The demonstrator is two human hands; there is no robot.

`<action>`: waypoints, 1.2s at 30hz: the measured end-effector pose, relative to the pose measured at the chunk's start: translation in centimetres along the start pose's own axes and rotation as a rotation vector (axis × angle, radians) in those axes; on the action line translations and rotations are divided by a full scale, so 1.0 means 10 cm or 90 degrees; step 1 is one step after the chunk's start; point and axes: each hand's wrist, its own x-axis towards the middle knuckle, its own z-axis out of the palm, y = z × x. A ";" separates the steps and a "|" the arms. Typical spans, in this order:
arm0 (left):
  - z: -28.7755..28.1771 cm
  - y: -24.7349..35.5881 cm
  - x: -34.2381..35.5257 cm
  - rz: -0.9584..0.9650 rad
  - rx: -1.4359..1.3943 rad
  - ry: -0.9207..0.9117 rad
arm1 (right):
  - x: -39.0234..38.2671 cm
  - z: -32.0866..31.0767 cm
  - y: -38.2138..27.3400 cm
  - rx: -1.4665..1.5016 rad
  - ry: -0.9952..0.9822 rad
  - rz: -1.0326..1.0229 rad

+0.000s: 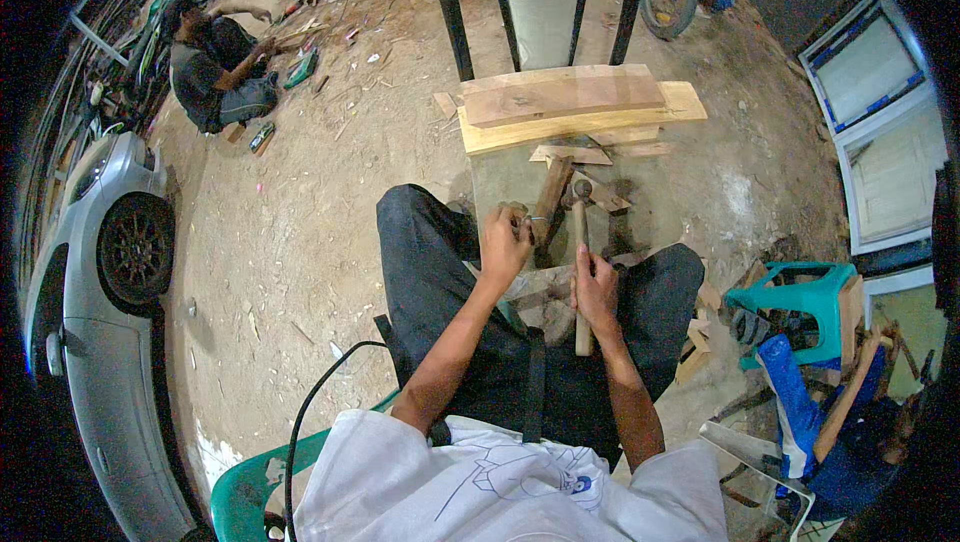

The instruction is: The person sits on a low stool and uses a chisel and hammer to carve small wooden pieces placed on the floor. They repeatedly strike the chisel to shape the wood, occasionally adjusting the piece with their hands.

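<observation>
Right grip (597,289) closed around wooden handle of hammer (581,227). Left grip (505,244) curled, apparently pinching thin metal piece (537,219) against wood block (556,187); fine detail too small to tell. Hammer just right of block, handle's lower end over dark trousers (650,307). Hammer probably head-heavy, stiff, not fragile; handle likely not slippery, best taken toward tail end. Block looks rigid, manageable one-handed; hold by long sides. No readable writing on hammer or block; white shirt (400,472) carries line drawing.
</observation>
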 end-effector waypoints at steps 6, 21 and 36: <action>0.11 0.03 -0.01 0.036 0.033 0.041 | -0.06 -0.02 -0.11 -0.011 0.005 -0.002; 0.12 -0.02 -0.02 -0.001 0.009 -0.009 | -0.06 -0.02 -0.10 0.035 0.000 0.028; 0.11 -0.08 0.04 -0.020 -0.064 -0.021 | -0.10 0.03 -0.11 -0.026 -0.025 0.001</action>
